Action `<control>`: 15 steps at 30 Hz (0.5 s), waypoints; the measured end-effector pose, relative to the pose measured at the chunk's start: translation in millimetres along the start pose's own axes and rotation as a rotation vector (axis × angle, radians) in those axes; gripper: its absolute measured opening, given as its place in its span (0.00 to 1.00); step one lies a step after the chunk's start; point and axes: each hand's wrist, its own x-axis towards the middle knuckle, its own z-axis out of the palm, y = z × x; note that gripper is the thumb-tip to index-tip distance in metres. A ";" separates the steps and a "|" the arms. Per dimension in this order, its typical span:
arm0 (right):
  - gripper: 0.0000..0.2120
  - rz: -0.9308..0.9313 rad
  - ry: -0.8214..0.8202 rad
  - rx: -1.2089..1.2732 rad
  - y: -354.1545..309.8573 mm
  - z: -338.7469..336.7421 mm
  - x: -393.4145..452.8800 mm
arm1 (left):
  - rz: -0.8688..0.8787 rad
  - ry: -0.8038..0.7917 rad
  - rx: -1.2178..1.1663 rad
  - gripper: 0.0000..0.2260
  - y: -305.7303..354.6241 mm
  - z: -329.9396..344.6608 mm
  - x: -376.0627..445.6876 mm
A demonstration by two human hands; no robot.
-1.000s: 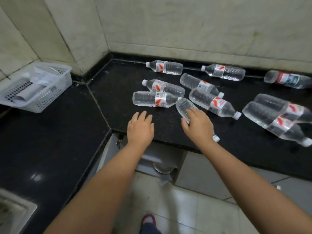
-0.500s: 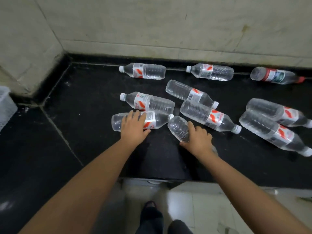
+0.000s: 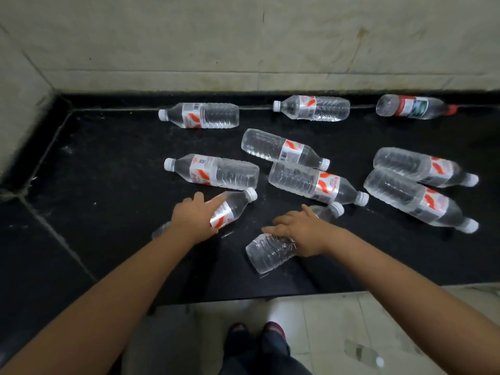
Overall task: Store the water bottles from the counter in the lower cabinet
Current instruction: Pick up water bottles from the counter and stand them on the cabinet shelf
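A person stands at a black counter point(image 3: 108, 163) scattered with clear water bottles lying on their sides. The left hand point(image 3: 193, 219) wraps its fingers around one labelled bottle point(image 3: 230, 209), whose white cap points away and to the right. The right hand point(image 3: 303, 232) closes over a second bottle point(image 3: 270, 251) near the counter's front edge; its far side is hidden, so the grip looks firm but may be loose. Eight more bottles lie behind, one with a red cap point(image 3: 414, 106) against the wall point(image 3: 243, 44).
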 end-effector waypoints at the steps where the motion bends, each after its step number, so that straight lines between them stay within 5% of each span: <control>1: 0.35 0.012 0.002 0.064 0.8 3.9 -5.1 | -0.025 0.004 -0.014 0.37 5.6 3.0 -5.0; 4: 0.25 0.161 0.331 0.349 -2.4 22.4 -22.0 | -0.133 -0.023 -0.157 0.39 20.3 11.9 -18.1; 6: 0.18 0.500 0.741 0.435 -5.4 34.2 -27.6 | -0.216 -0.028 -0.254 0.39 30.7 18.3 -25.1; 7: 0.19 0.703 0.813 0.495 -5.2 36.8 -30.8 | -0.247 -0.020 -0.289 0.38 37.3 21.5 -28.0; 10: 0.28 1.007 0.598 0.804 -0.2 38.2 -31.5 | -0.312 0.030 -0.389 0.37 54.0 29.5 -31.8; 15: 0.31 0.969 0.471 0.969 1.1 20.3 0.8 | -0.349 0.178 -0.365 0.33 56.5 29.0 -18.9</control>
